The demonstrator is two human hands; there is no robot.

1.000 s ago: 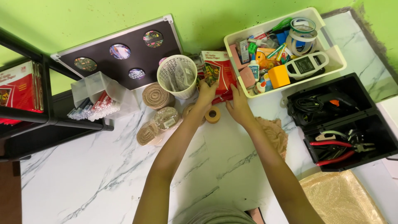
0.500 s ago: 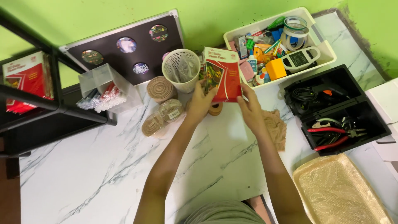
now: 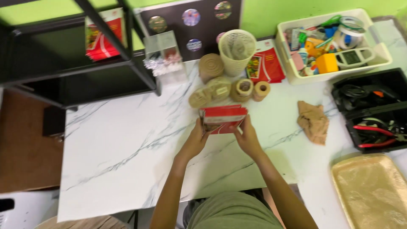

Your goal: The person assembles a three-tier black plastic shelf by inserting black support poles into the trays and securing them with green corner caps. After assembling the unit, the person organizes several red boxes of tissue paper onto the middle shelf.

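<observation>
Both my hands hold a stack of red paper packets (image 3: 223, 118) over the middle of the white marble table (image 3: 118, 157). My left hand (image 3: 197, 138) grips the stack's left end and my right hand (image 3: 247, 136) grips its right end. Just beyond the stack lie several rolls of brown twine (image 3: 231, 89). A white mesh cup (image 3: 237, 51) stands behind them. More red packets (image 3: 266, 65) lie flat next to the cup.
A white bin (image 3: 333, 42) of craft supplies sits at the back right. A black tool tray (image 3: 373, 111) with red-handled pliers lies at right, a crumpled brown cloth (image 3: 313, 121) beside it, a tan tray (image 3: 373, 191) at the near right. A black shelf frame (image 3: 80, 63) stands at left.
My hands lifted the red packets from beside the white bin and brought them toward me to the table's middle. The view shifted left.
</observation>
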